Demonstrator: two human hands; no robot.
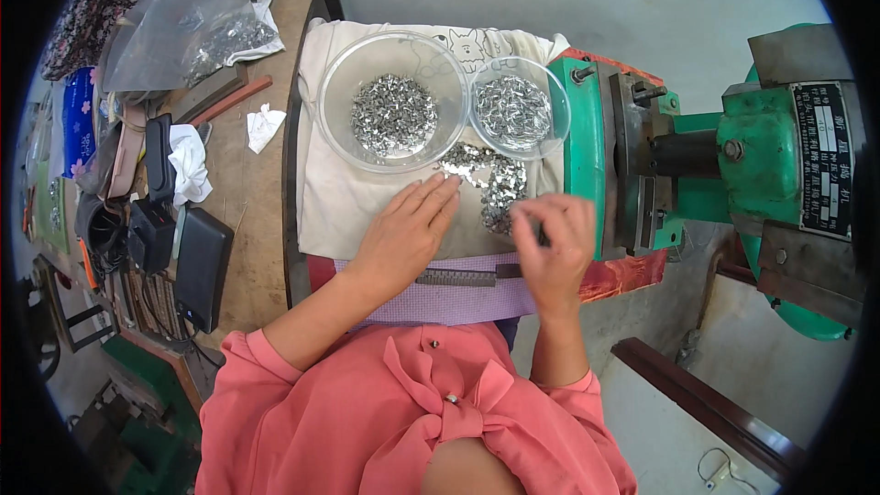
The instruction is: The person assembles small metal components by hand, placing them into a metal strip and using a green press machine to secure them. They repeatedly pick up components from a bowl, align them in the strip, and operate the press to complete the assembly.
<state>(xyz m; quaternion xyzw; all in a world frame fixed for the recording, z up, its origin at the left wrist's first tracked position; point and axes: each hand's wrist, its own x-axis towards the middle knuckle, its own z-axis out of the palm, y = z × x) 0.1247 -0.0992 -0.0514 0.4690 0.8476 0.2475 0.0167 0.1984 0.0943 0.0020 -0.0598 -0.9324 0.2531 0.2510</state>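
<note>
My left hand (411, 227) lies flat on the cream cloth (335, 206), fingers stretched out, their tips at the near edge of a loose pile of small shiny metal pieces (504, 185). At the right side of that pile is my right hand (557, 238), its fingers curled in and drawn together; whatever they pinch is hidden. Behind my left hand stands a large clear round tub (327, 115) with many small metal bits in its middle. A smaller clear tub (562, 110) beside it holds longer shiny metal pieces.
A green machine (761, 147) with a metal plate and shaft stands to the right. Below the cloth lies a dark toothed metal strip (456, 279) on purple material. On the wooden bench (252, 247) at left are a black case (203, 266), crumpled tissue (190, 165) and a plastic bag (174, 27).
</note>
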